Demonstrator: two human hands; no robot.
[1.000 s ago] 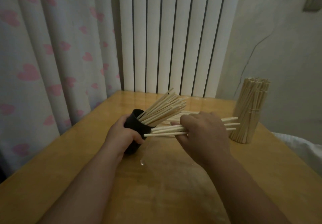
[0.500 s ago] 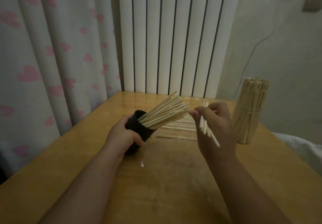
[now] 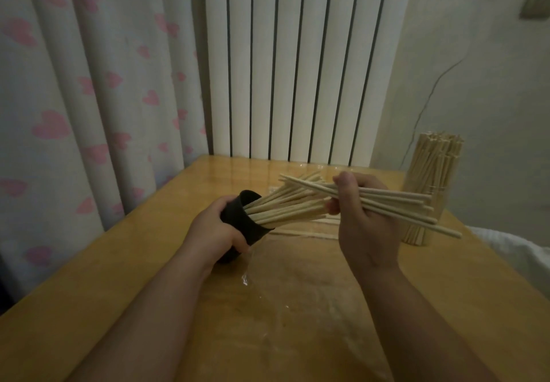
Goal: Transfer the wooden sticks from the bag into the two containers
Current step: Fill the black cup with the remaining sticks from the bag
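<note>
Close to the person, on the near part of the bench [image 3: 119, 277], a sheet of clear plastic [image 3: 247, 277] lies flat, probably the emptied bag. Just beyond it the left hand [image 3: 217, 233] grips a dark cup [image 3: 244, 221], tipped so that its mouth faces right, with a fan of sticks [image 3: 285, 209] poking out of it. To the right, the right hand [image 3: 366, 230] pinches a bunch of sticks [image 3: 395, 203] between thumb and curled fingers. Their long axis runs left to right, the left tips just above the fan and aimed towards the cup's mouth. I reckon they need sliding leftward and down along their own length. A few loose sticks [image 3: 309, 234] lie on the bench behind. Farther back on the right stands a packed upright bundle [image 3: 434, 161], its container hard to make out.
</note>
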